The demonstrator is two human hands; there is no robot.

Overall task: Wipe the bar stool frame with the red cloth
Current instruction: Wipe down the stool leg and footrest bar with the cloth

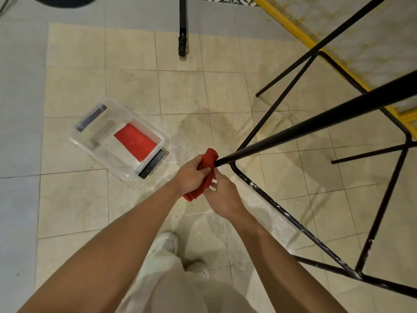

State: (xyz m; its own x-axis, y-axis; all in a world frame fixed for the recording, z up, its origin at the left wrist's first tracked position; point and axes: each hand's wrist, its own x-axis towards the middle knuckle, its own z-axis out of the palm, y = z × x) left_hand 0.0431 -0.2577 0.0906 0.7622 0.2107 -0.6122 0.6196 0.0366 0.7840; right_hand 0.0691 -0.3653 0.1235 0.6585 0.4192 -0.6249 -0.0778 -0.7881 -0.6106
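Two hands meet at the near centre of the head view, both on the cloth (208, 160), which is bunched round the lower end of a thick black leg of the frame (316, 125). The left hand (191, 175) grips the cloth with fingers curled over it and the thumb lying across the red fabric. The right hand (222, 196), just beside it and nearer, pinches the lower folds with bent fingertips; a loose end of cloth hangs out below the left wrist. From the cloth the leg runs up and away to the right edge. A thinner bar (282, 208) of the same frame leaves the leg just right of the hands and slants to the near right, its black paint chipped in white flecks. Other thin black bars cross the right side. To the left of the hands a clear bin (99, 152) sits on the tiled floor (203, 86), with a flat red piece (135, 142) lying inside it. At the far centre stands a black post (182, 26) ending in a small wheel. A yellow rail (293, 26) slants along the far right. Pale trousers (171, 285) and a white shoe (168, 240) show between the forearms at the near edge.
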